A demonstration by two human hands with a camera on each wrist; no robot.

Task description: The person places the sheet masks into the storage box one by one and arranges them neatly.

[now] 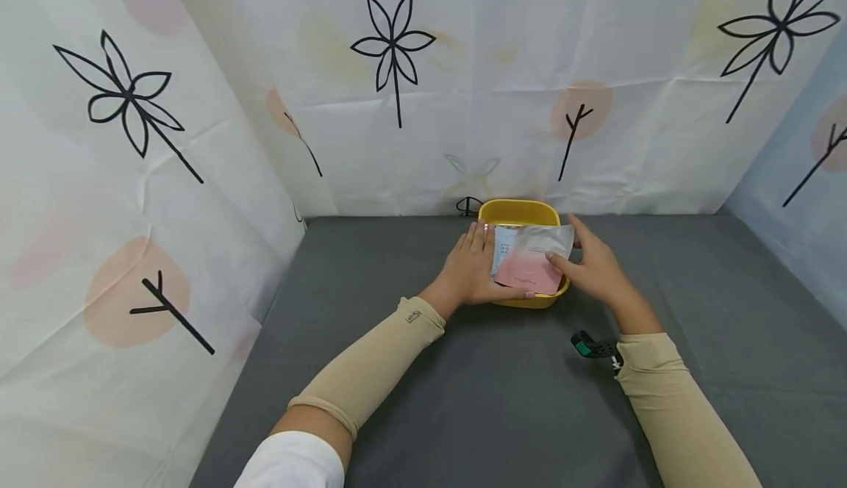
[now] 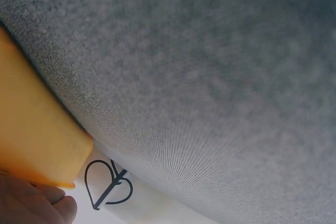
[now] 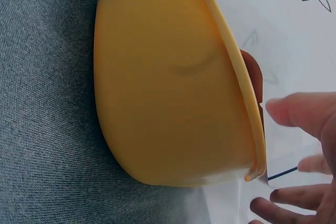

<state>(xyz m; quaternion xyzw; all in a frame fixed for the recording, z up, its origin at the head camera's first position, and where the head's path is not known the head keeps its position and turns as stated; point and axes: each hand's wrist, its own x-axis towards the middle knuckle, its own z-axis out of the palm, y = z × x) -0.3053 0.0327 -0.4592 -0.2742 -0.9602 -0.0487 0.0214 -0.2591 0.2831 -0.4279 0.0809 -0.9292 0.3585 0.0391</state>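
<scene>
Yellow plastic tub (image 1: 523,212) sits on the grey cloth (image 1: 503,400) near the back wall, and a pink-and-white packet (image 1: 529,260) lies flat across its top. Left hand (image 1: 471,271) rests along the tub's near-left rim with its fingers straight, while the right hand (image 1: 595,264) pinches the packet's right edge. Looks like the packing step to me; next move probably needs the packet tipped so it drops inside.

Tan compression sleeves (image 1: 370,367) are worn over both forearms; a white shirt sleeve (image 1: 291,464) is seen above the left one.
</scene>
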